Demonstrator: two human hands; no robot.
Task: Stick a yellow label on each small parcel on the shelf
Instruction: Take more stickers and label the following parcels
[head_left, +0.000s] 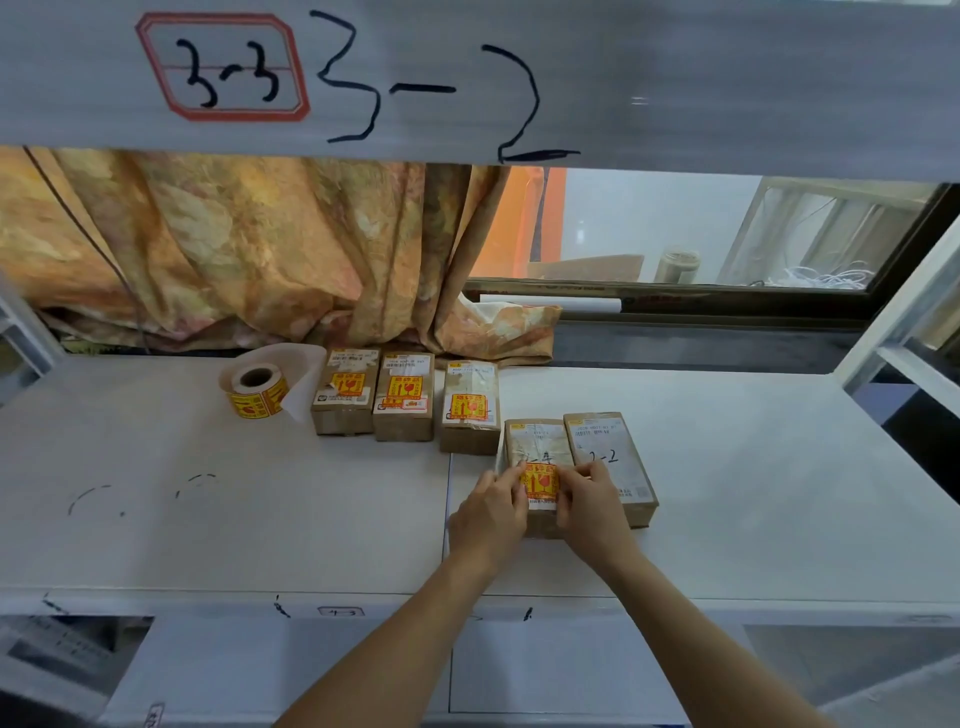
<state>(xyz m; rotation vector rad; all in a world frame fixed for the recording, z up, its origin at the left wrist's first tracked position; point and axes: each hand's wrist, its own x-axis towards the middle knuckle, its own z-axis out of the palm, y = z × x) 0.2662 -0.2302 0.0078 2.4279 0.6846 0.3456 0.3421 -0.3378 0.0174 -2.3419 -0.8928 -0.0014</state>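
Several small brown parcels lie in a row on the white shelf (208, 493). Three at the back, the left parcel (344, 395), the middle one (404, 397) and the third (469, 410), each carry a yellow label. Nearer me lies a fourth parcel (535, 441) with a yellow label (541, 483) on its top. My left hand (488, 514) and my right hand (592, 506) press that label's two edges with their fingertips. Beside it on the right, the fifth parcel (613, 457), marked "2-2", has no yellow label. A roll of yellow labels (257, 392) stands at the back left.
A patterned orange curtain (234, 244) hangs behind the shelf, with a window (675, 228) to its right. The upper shelf edge (623, 78) bears handwritten "3-2" and a "3-3" tag. White shelf uprights (893, 332) stand at the right.
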